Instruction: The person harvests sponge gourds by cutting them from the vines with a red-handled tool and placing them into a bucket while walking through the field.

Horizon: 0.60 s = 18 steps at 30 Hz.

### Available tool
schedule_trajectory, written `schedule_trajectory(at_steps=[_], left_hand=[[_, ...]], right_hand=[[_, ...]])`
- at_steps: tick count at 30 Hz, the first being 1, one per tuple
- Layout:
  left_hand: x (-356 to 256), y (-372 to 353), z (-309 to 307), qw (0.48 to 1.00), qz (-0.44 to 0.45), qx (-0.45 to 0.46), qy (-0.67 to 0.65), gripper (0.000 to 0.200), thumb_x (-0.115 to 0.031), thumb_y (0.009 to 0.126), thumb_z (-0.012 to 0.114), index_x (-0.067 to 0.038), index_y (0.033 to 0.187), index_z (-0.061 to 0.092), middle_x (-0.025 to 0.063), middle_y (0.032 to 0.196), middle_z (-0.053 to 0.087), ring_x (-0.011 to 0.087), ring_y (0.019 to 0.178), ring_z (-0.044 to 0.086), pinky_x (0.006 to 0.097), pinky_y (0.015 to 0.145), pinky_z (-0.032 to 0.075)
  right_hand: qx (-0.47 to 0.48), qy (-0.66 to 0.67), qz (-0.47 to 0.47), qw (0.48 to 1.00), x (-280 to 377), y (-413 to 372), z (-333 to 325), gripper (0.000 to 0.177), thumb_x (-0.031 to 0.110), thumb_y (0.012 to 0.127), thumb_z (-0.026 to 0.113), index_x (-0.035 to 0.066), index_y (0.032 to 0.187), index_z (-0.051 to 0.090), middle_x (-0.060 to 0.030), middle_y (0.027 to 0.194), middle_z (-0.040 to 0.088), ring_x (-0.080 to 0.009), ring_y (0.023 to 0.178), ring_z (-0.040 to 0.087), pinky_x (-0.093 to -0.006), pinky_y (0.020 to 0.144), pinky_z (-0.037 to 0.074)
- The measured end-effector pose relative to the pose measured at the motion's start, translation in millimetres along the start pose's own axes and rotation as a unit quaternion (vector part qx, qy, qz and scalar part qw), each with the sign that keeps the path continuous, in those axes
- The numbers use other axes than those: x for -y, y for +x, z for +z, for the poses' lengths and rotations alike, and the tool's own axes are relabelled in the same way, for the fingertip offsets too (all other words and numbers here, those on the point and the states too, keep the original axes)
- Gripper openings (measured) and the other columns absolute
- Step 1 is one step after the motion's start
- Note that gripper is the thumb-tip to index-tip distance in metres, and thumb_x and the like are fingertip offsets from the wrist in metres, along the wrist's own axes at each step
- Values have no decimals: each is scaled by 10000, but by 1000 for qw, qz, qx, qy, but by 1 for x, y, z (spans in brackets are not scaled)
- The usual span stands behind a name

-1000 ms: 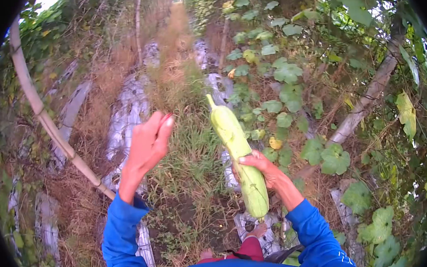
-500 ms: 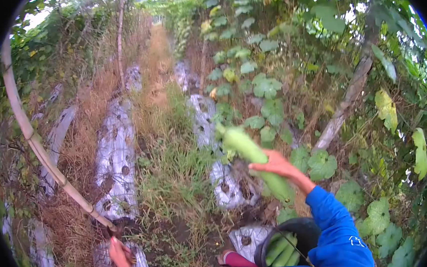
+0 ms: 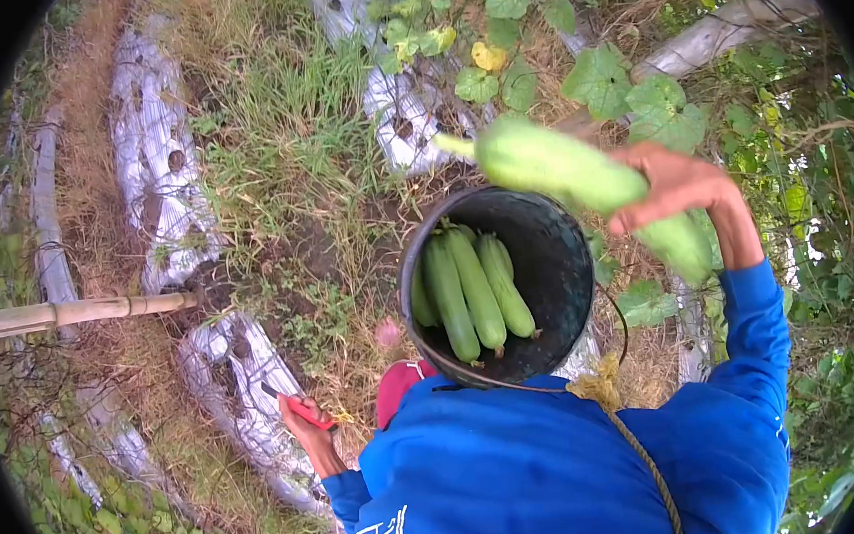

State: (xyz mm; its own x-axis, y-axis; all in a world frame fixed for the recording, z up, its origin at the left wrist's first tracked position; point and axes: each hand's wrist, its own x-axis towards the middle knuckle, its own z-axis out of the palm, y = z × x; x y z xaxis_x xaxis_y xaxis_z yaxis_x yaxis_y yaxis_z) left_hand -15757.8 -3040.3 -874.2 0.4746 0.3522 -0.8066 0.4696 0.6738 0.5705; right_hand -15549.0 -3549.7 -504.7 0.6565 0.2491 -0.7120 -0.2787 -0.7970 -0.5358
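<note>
My right hand [image 3: 677, 187] is wrapped round a large pale green gourd [image 3: 554, 162], held above and to the right of a dark bucket [image 3: 560, 297]. The gourd is slightly blurred, its stem pointing left. Several long green gourds [image 3: 476, 293] lie side by side in the bucket, which hangs against my front on a rope [image 3: 651, 460]. At the lower left, my left hand [image 3: 309, 425] is closed on a red-handled knife [image 3: 310, 413] with a short dark blade.
A bamboo pole [image 3: 80, 314] comes in from the left. Silvery plastic sheeting [image 3: 151, 138] with holes covers the planting rows. Leafy vines [image 3: 598, 83] and a thick post [image 3: 720, 38] stand at the right. Grass [image 3: 287, 147] grows between the rows.
The view has tilted down, bringing the whole bucket into sight. My right hand has brought the gourd close to the bucket's rim. The knife in my left hand now shows clearly.
</note>
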Motion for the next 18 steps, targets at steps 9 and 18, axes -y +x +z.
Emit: schedule_trajectory(at_steps=[9, 18], left_hand=[[-28, 23, -6, 995, 79, -19, -57, 407, -534, 933, 509, -158, 783, 473, 31, 594, 518, 110, 375, 378, 251, 334, 271], [-22, 15, 14, 991, 63, -57, -99, 400, -514, 947, 486, -151, 779, 481, 19, 586, 500, 109, 379, 381, 247, 333, 281]], right_hand=[[228, -10, 219, 949, -45, 79, 72, 839, 657, 714, 665, 8, 1240, 590, -173, 1165, 618, -273, 995, 614, -378, 819, 498], [29, 183, 294, 938, -70, 145, 102, 828, 637, 754, 640, 33, 1308, 521, -119, 1158, 625, -211, 941, 654, -356, 771, 550]])
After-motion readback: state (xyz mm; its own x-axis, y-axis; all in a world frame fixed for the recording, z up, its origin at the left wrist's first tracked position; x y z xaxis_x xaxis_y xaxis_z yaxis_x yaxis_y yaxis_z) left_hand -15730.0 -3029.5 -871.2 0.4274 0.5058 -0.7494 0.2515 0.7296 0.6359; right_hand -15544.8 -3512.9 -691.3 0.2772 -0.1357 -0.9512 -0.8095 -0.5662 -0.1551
